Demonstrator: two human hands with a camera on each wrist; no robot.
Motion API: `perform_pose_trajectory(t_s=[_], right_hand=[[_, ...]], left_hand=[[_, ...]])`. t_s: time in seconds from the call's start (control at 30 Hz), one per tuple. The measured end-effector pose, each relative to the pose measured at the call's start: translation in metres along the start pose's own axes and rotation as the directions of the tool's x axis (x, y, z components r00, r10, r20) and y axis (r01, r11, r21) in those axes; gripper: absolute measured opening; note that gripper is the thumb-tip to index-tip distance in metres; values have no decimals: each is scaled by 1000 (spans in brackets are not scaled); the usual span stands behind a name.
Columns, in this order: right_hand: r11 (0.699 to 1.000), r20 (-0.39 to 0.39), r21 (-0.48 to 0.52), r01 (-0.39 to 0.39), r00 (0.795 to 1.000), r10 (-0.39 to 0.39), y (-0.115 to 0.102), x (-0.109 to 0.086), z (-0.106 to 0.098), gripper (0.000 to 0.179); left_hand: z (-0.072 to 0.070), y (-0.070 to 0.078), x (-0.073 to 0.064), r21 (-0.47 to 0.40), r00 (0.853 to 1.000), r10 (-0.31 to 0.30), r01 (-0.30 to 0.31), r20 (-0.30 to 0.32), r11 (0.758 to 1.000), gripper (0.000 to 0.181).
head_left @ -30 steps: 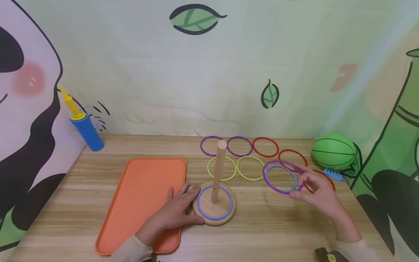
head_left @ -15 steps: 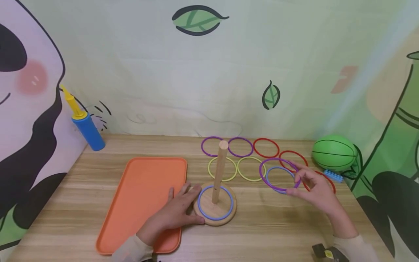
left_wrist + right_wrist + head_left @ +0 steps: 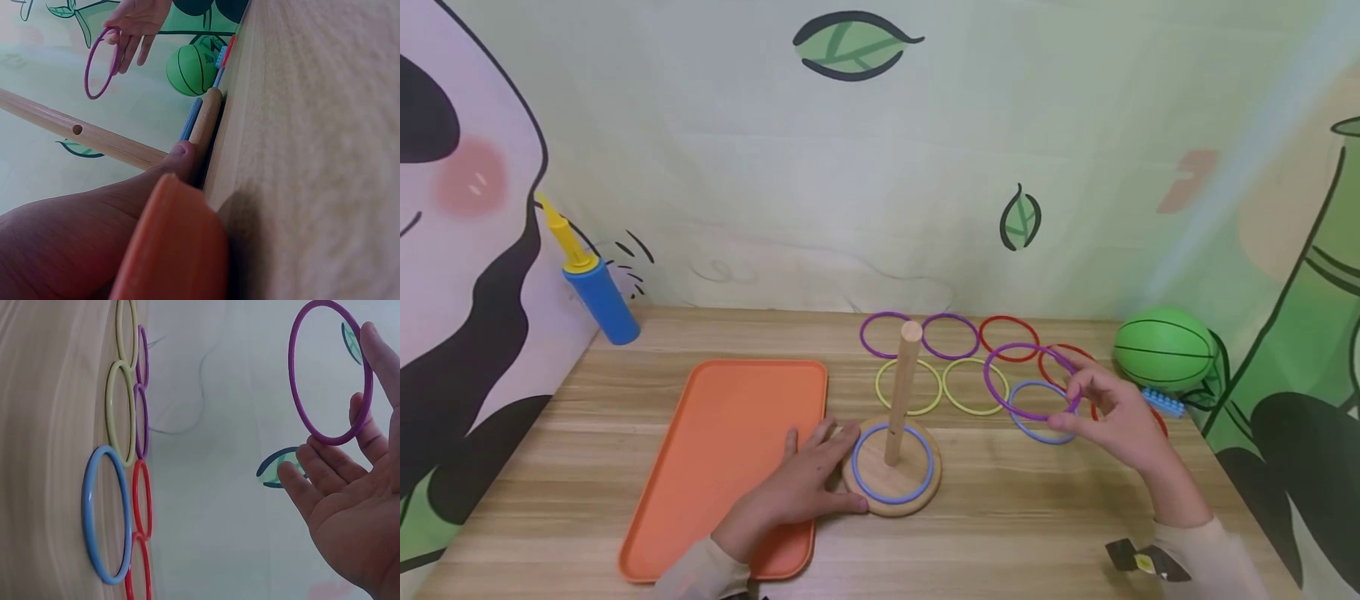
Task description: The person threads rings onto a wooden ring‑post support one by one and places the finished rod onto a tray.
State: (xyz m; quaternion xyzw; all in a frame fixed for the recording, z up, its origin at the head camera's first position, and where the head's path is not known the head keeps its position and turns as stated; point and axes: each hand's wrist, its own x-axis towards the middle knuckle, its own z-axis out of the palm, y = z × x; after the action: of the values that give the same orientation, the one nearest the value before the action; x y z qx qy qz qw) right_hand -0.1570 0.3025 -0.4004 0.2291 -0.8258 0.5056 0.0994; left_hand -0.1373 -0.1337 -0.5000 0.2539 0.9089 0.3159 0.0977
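Note:
In the head view my right hand (image 3: 1112,417) pinches a purple ring (image 3: 986,379) between thumb and fingertips, raised above the table. Part of a blue ring (image 3: 1054,442) shows on the table beneath it. The right wrist view has that purple ring (image 3: 291,369) upright, with the other fingers spread. A wooden peg (image 3: 902,392) rises from a round wooden base (image 3: 876,475), on which another blue ring (image 3: 892,502) lies around the peg. My left hand (image 3: 808,475) rests against the base's left edge, thumb in front and index finger behind, over the tray's right side.
An orange tray (image 3: 722,450) lies left of the base. Behind the peg are two yellow rings (image 3: 943,387), two purple rings (image 3: 861,337) and several red rings (image 3: 1009,360). A green ball (image 3: 1165,350) and blue toy brick (image 3: 1162,402) sit far right, a blue-yellow pump (image 3: 601,300) far left.
My right hand has lifted the purple ring up and to the left, away from the blue ring, which stays on the table. The left hand has stayed at the base.

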Motion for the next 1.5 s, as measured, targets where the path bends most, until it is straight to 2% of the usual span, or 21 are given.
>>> perform_pose_trajectory(t_s=[0.27,0.43,0.83,1.1,1.27,1.5], right_hand=[[1000,6,23,9,1000,-10,-7,5,2,35],[998,6,43,44,999,-45,-10,8,4,35],[997,10,19,70,997,-70,-22,23,-1,35],[979,36,171,113,992,-120,-35,30,-3,31],[968,34,207,140,988,-150,-44,34,-4,33],[966,54,196,171,981,-185,-47,40,-7,33]], left_hand=[[0,1,0,-3,1000,3,-3,2,1000,109],[0,1,0,-1,1000,4,-4,3,1000,109],[-1,2,-1,-7,1000,-12,12,0,1000,109],[-1,1,-2,-7,1000,-7,7,-10,1000,109],[-1,1,-3,-3,1000,0,0,-16,1000,108],[0,1,0,1,1000,0,0,-17,1000,109]])
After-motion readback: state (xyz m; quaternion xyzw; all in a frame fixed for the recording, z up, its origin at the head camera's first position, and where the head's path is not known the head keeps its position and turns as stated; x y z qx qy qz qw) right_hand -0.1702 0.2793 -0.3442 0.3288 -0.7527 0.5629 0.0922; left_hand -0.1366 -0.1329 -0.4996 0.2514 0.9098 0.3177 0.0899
